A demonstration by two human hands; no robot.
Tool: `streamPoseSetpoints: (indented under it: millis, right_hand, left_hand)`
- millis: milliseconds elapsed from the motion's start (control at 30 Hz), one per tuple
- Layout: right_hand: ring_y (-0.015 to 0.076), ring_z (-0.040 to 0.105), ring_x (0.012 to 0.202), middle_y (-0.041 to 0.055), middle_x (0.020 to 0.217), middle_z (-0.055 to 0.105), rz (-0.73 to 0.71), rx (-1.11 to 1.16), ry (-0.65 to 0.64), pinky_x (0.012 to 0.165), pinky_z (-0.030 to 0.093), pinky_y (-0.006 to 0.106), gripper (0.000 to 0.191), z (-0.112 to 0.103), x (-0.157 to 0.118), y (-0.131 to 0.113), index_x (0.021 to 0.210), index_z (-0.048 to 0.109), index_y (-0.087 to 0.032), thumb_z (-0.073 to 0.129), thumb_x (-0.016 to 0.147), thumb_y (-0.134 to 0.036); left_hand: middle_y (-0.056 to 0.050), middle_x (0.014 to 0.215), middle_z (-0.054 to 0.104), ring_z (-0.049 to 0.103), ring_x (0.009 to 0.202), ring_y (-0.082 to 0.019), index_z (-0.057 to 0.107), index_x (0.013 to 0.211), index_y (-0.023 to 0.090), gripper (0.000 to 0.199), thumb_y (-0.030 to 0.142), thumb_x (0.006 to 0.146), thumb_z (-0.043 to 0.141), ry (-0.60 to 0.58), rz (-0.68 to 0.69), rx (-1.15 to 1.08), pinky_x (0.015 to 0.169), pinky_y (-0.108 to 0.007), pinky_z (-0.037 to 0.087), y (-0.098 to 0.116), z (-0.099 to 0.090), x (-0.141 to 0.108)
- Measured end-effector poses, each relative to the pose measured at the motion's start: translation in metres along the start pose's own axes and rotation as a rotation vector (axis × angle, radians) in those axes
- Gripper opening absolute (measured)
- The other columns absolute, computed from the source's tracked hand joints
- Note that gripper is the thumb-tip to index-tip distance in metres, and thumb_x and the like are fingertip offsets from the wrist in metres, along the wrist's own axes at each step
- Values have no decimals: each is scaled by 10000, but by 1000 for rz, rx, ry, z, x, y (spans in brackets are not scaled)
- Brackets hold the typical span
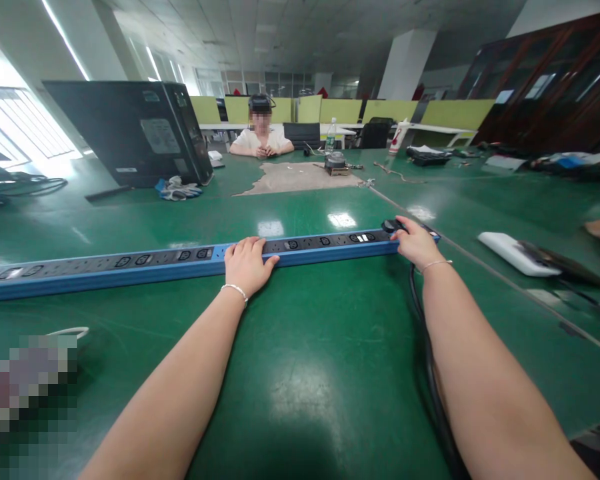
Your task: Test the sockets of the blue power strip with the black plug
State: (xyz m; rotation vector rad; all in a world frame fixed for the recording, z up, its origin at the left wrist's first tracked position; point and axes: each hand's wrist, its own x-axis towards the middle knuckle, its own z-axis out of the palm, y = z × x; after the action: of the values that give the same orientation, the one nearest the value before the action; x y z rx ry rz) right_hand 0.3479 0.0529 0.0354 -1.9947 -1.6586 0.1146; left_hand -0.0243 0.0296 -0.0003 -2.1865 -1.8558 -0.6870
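Apparently to steady the blue power strip (325, 256), lying nine-to-three o'clock on the green table (330, 333) in my feed, my left hand (247, 265) rests unclenched atop it; my right hand (417, 245) grasps a black plug (391, 226) at three, black cable (422, 320) trailing toward five.

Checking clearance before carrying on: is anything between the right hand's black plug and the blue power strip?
Nothing visible: the right hand holds the black plug at the right end of the blue power strip; the left hand rests farther left.
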Motion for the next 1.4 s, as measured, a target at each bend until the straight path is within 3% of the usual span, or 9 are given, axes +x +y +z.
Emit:
streamPoseSetpoints:
  millis: [100, 333, 767, 1200, 1400]
  right_hand:
    - [184, 627, 838, 87, 967, 698, 93, 31, 11, 800, 474, 297, 534, -1, -1, 1, 1360, 464, -119, 357, 849, -234]
    - [235, 594, 1053, 117, 1215, 624, 48, -238, -1, 910, 435, 335, 496, -11, 0, -19, 1315, 534, -154, 376, 855, -253]
    - [276, 629, 980, 170, 1115, 661, 48, -387, -40, 827, 456, 366, 499, -4, -4, -40, 1310, 530, -161, 317, 869, -254]
    - [274, 605, 1036, 180, 1145, 642, 34, -343, -32, 851, 436, 337, 466, -2, 0, -34, 1250, 561, -120, 316, 865, -215]
    - [279, 628, 967, 190, 1070, 668, 69, -364, -39, 843, 443, 380, 494, 0, -6, -35, 1306, 516, -135, 293, 874, -229]
  left_hand:
    - [-89, 1331, 538, 440, 1240, -273, 519, 1252, 225, 516, 528, 847, 414, -10, -3, -3, 1049, -451, 260, 0, 0, 0]
    - [-94, 1318, 547, 451, 1228, -277, 525, 1245, 218, 514, 524, 846, 418, -1, -2, 2, 1040, -453, 270, 1, -1, 0]
    - [-91, 1332, 533, 435, 1243, -279, 513, 1261, 237, 518, 529, 845, 412, -21, -16, -4, 1050, -456, 253, 2, -2, 0]
    - [-89, 1330, 538, 442, 1237, -275, 518, 1254, 230, 512, 526, 851, 410, -30, -15, 9, 1037, -455, 272, 3, -3, 1]
    - [-90, 1324, 541, 444, 1238, -275, 521, 1248, 226, 509, 525, 851, 409, -30, -15, 10, 1041, -453, 272, 3, -3, 1]
